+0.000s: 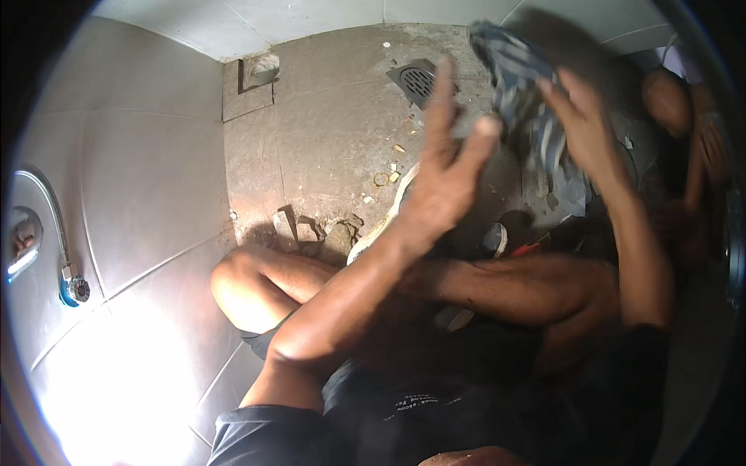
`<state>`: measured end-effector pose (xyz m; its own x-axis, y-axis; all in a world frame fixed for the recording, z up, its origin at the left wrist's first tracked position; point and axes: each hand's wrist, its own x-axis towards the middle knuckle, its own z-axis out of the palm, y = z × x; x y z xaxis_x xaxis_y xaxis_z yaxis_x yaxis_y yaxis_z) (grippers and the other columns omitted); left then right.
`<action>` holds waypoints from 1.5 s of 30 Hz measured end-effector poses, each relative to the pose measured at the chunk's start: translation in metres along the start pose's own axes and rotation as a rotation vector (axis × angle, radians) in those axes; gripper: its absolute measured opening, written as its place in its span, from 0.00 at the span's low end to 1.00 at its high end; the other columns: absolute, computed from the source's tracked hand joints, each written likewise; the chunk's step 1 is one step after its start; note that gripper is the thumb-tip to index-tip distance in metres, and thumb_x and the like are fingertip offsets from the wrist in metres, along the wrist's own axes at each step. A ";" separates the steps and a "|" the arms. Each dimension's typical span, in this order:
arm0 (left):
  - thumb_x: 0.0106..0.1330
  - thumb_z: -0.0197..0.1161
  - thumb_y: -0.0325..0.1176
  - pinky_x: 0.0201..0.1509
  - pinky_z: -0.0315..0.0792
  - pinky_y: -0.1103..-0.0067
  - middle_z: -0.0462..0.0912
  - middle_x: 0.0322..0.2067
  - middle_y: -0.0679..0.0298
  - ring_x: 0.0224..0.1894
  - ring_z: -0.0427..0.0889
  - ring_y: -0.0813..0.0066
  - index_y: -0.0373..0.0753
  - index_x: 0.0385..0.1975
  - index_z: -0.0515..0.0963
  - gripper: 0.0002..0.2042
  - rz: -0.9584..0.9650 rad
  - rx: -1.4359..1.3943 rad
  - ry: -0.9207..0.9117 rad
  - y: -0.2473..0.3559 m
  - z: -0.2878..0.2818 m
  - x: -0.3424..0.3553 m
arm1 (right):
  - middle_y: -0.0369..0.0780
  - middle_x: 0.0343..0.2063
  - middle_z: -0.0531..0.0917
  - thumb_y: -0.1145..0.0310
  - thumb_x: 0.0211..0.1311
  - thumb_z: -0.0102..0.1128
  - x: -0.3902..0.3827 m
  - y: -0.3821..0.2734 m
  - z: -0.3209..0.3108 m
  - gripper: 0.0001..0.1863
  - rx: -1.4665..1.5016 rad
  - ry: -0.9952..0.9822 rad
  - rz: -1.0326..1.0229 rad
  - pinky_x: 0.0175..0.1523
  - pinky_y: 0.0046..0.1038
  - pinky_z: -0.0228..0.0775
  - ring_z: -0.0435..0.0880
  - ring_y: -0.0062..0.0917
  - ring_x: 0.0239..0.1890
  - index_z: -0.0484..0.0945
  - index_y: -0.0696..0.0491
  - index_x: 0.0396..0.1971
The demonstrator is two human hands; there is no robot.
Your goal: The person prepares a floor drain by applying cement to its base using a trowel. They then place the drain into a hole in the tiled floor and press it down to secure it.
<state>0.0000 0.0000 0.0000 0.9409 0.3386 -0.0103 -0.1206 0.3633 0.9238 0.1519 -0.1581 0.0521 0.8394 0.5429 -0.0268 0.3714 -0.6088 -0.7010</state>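
Note:
My left hand (pixel 444 175) is raised over the floor in front of me, its fingers stretched apart and nothing in them. Motion smears it a little. To its right, my right hand (pixel 584 128) grips a blue-and-grey patterned cloth (pixel 509 62). The cloth hangs bunched and blurred from the fingers, above the tiled floor near the far wall. Just beyond my left fingertips lies a square metal floor drain (pixel 414 81), partly hidden by them.
Broken tile pieces (pixel 305 231) lie by the left wall, and crumbs are scattered near the drain. A square recess (pixel 259 71) opens in the far left corner. A valve with a hose (pixel 75 289) sits on the left wall. Another person's hand (pixel 711 147) shows at the right.

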 end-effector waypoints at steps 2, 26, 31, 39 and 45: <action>0.81 0.50 0.53 0.67 0.69 0.73 0.75 0.59 0.55 0.61 0.73 0.69 0.41 0.77 0.55 0.32 -0.109 -0.138 -0.023 -0.017 0.032 0.007 | 0.41 0.44 0.86 0.65 0.66 0.68 -0.025 -0.016 -0.016 0.18 0.147 -0.397 -0.008 0.56 0.33 0.73 0.82 0.31 0.47 0.81 0.58 0.51; 0.78 0.52 0.57 0.66 0.71 0.67 0.84 0.51 0.52 0.57 0.81 0.61 0.30 0.59 0.77 0.31 -0.539 -0.023 0.002 0.031 -0.049 -0.069 | 0.36 0.33 0.75 0.64 0.67 0.57 -0.067 -0.035 0.016 0.18 0.395 -0.046 0.610 0.29 0.27 0.69 0.75 0.19 0.29 0.74 0.54 0.55; 0.76 0.58 0.53 0.60 0.74 0.68 0.83 0.44 0.52 0.52 0.82 0.62 0.27 0.56 0.75 0.29 -0.483 -0.034 0.004 0.029 -0.023 -0.048 | 0.50 0.52 0.79 0.68 0.70 0.59 -0.137 -0.065 0.084 0.24 0.095 0.011 -0.093 0.61 0.40 0.70 0.79 0.41 0.55 0.68 0.58 0.63; 0.80 0.54 0.40 0.27 0.74 0.78 0.77 0.25 0.64 0.23 0.78 0.77 0.30 0.45 0.71 0.15 -0.512 0.114 -0.024 0.074 -0.092 -0.044 | 0.49 0.49 0.84 0.56 0.71 0.65 -0.041 -0.088 0.076 0.27 -0.070 0.213 -0.370 0.56 0.35 0.74 0.83 0.36 0.52 0.76 0.61 0.59; 0.80 0.53 0.42 0.20 0.67 0.82 0.74 0.20 0.67 0.17 0.71 0.86 0.32 0.39 0.76 0.16 -0.639 0.295 -0.346 0.084 -0.116 -0.037 | 0.47 0.42 0.87 0.67 0.66 0.71 0.004 -0.065 0.068 0.23 0.619 -0.700 0.253 0.48 0.31 0.84 0.88 0.30 0.43 0.78 0.63 0.55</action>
<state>-0.0817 0.1182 0.0334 0.8504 -0.1658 -0.4994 0.5211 0.1342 0.8429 0.1043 -0.0771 0.0492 0.3645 0.7815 -0.5063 -0.2308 -0.4509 -0.8622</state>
